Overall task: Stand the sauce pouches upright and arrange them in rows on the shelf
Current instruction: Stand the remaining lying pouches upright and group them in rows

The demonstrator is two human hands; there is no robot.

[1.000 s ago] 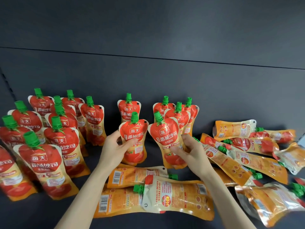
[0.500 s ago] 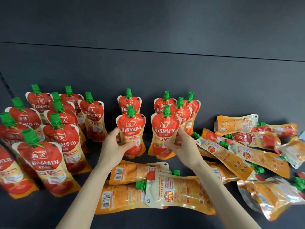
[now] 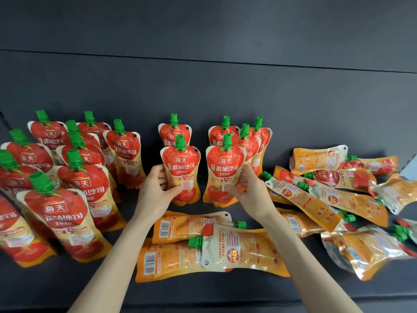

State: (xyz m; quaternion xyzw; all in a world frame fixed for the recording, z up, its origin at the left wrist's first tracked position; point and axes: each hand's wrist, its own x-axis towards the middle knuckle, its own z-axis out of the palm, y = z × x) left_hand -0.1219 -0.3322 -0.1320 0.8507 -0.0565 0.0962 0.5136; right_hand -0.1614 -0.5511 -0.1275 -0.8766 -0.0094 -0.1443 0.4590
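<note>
The left hand [image 3: 155,193] grips the lower left edge of an upright tomato sauce pouch [image 3: 181,168], with the thumb across its front. The right hand [image 3: 251,192] holds a second upright pouch [image 3: 225,170] by its lower right edge. The hands are apart, and the two pouches stand side by side on the dark shelf [image 3: 56,288] with a narrow gap between them. Both fronts read 海天 over 番茄沙司 beneath green screw caps; the smaller print below is too blurred to read. A rear pouch [image 3: 173,134] stands just behind the left one, and a rear trio [image 3: 244,141] behind the right. Further left, a block of standing pouches [image 3: 85,177] faces forward. Three flat pouches [image 3: 243,251] lie near the wrists, two with barcodes showing. A loose heap of pouches [image 3: 327,195] lies on the right.
</note>
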